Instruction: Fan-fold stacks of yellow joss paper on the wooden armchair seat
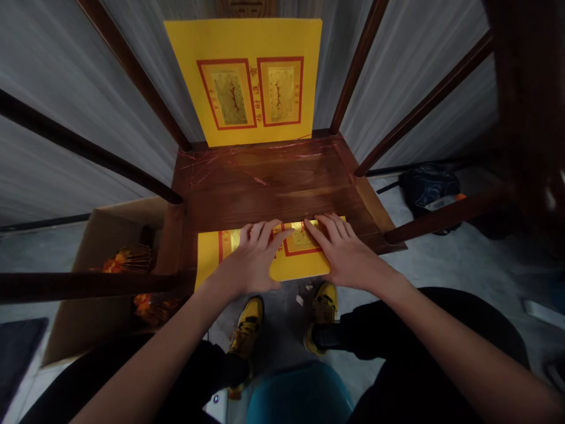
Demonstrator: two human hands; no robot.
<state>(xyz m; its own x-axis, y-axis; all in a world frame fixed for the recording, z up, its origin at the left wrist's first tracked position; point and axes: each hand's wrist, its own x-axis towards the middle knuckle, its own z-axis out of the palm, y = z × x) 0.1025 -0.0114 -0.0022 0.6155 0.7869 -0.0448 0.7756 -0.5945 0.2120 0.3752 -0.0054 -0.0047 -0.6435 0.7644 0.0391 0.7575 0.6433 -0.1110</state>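
Note:
My left hand and my right hand lie flat on a yellow paper sheet with red-bordered panels and gold printing. Their fingers are spread, and neither hand grips the sheet. The sheet rests at the front of a dark wooden chair seat, with its near part reaching past the seat's front edge. Much of its printing is hidden under my hands. A second yellow sheet, printed with two red-framed panels, stands against the chair's back.
Dark wooden chair rails cross the view. A cardboard box at left holds gold-and-orange tasselled objects. A dark bag lies on the floor at right. Yellow shoes are below, and a teal seat is at bottom.

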